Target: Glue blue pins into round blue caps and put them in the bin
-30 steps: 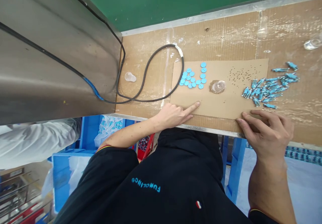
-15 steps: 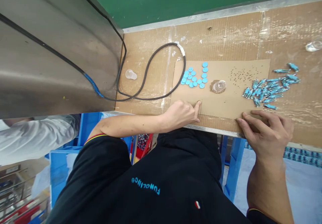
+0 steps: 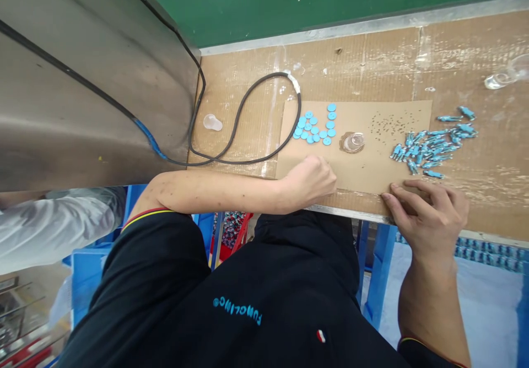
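My left hand [image 3: 311,179] rests at the front edge of a brown cardboard sheet [image 3: 351,178]. Its fingers are curled under, and whatever they hold, if anything, is hidden. At the sheet's front right corner lies my right hand [image 3: 432,208], fingers bent and apart, fingertips touching the corner, nothing visible in it. Several light blue discs [image 3: 314,130] lie on the sheet's left part. A small clear cup [image 3: 354,142] stands near its middle. Tiny dark bits [image 3: 392,125] are scattered to the right. Several small blue figure-like pieces [image 3: 432,147] are heaped at the right edge.
A black cable [image 3: 242,112] loops over the cardboard-covered table [image 3: 243,65] and the sheet's left side. Other clear cups lie at left [image 3: 212,122] and far right [image 3: 498,81]. A metal box [image 3: 95,81] stands at left. Another person's white sleeve [image 3: 58,227] shows below it.
My left hand has shifted slightly right, and its extended index finger has curled in. My right hand keeps its place at the sheet's corner. The view has moved a little.
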A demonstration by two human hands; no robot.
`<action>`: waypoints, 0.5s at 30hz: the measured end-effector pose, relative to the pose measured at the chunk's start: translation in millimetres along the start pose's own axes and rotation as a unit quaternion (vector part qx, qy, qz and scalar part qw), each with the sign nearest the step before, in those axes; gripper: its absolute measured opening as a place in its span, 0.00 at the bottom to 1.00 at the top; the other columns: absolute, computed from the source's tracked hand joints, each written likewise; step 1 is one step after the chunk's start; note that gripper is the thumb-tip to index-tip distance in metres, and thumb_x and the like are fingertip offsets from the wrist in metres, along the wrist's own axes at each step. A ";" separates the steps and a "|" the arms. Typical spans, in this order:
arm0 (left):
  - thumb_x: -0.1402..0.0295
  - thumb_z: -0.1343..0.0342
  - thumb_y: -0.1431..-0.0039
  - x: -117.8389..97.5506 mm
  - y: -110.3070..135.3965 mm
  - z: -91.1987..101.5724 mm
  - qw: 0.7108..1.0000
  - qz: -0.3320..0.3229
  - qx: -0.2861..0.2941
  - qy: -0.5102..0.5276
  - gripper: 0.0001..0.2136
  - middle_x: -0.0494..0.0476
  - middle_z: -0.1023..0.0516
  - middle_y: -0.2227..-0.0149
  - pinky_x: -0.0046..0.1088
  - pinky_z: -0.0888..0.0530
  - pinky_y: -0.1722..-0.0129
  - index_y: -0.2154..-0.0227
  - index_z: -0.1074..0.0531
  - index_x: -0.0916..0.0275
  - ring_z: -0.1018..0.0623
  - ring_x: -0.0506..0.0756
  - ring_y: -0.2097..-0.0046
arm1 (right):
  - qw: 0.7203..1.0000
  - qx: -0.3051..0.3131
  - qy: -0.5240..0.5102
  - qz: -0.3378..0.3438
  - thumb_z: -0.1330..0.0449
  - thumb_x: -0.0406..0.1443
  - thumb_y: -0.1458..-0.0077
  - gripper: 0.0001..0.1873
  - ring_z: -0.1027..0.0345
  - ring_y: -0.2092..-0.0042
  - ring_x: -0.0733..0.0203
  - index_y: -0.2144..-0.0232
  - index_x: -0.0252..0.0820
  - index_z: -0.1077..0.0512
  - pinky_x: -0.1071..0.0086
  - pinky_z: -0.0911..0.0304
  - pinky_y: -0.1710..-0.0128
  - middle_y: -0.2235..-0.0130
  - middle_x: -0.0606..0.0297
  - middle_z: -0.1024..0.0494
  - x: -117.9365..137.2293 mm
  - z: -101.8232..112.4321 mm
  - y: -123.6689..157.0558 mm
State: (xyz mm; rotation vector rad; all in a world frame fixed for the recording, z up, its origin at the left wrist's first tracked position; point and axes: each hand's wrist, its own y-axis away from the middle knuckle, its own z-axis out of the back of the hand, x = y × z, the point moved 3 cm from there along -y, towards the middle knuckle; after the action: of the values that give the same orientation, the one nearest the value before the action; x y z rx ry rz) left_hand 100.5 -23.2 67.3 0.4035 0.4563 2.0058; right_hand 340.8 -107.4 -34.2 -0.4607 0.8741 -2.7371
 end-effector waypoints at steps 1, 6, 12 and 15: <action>0.81 0.53 0.31 1.6 -1.1 1.7 1.000 -0.001 0.005 0.013 0.15 0.65 0.22 0.68 0.34 0.46 0.72 0.65 0.20 0.68 0.24 0.58 0.65 | 1.000 0.007 -0.006 -0.004 0.28 0.43 0.40 0.04 0.28 0.57 0.54 0.64 0.52 0.16 0.58 0.38 0.54 0.57 0.65 0.16 0.1 0.4 0.6; 0.84 0.58 0.32 13.2 -5.8 6.8 0.998 -0.011 0.038 0.047 0.21 0.69 0.16 0.59 0.35 0.42 0.70 0.59 0.18 0.66 0.18 0.61 0.57 | 0.995 0.076 0.010 -0.065 0.31 0.44 0.37 0.05 0.29 0.53 0.51 0.62 0.54 0.16 0.54 0.37 0.49 0.55 0.64 0.17 -1.8 -1.3 4.2; 0.76 0.53 0.33 39.1 -10.4 4.7 0.995 0.000 0.045 0.086 0.18 0.69 0.16 0.61 0.38 0.36 0.67 0.53 0.16 0.65 0.18 0.64 0.59 | 0.998 0.033 0.014 -0.054 0.31 0.49 0.38 0.11 0.30 0.57 0.55 0.66 0.52 0.16 0.59 0.38 0.52 0.58 0.63 0.16 -3.8 -5.0 4.5; 0.75 0.50 0.35 53.3 -13.9 0.2 0.990 0.012 0.050 0.133 0.18 0.66 0.17 0.62 0.37 0.36 0.66 0.53 0.16 0.61 0.19 0.62 0.61 | 0.999 0.026 0.012 -0.042 0.31 0.49 0.38 0.11 0.30 0.56 0.55 0.66 0.51 0.16 0.60 0.38 0.51 0.58 0.63 0.16 -4.0 -6.4 4.5</action>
State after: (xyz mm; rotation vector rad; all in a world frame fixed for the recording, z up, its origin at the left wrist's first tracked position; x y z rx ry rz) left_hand 87.5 30.3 65.5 0.2024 0.7227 2.0744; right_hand 342.8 -106.4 -42.7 -0.4647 0.8053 -2.8399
